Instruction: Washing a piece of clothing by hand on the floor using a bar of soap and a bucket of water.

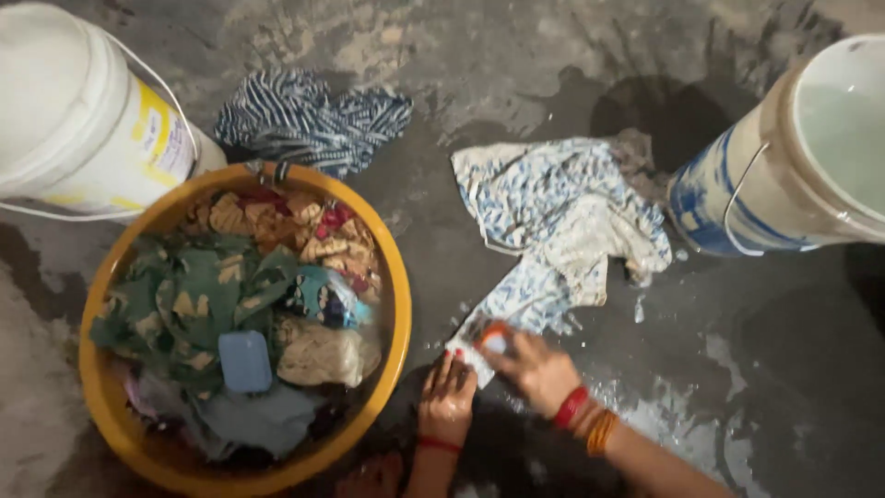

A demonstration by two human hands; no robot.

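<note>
The left hand (448, 398) presses flat on the cloth (553, 231); the right hand (535, 369) grips a brush (494, 339), the basin (392, 277) left of them.

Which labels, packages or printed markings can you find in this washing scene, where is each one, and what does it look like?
Yellow label: on the side of the white bucket at top left; rectangular, yellow with dark print.
Blue printed band: around the lower wall of the water-filled bucket at right; blue on white.
No separate packages, signs or screens are visible.
</note>
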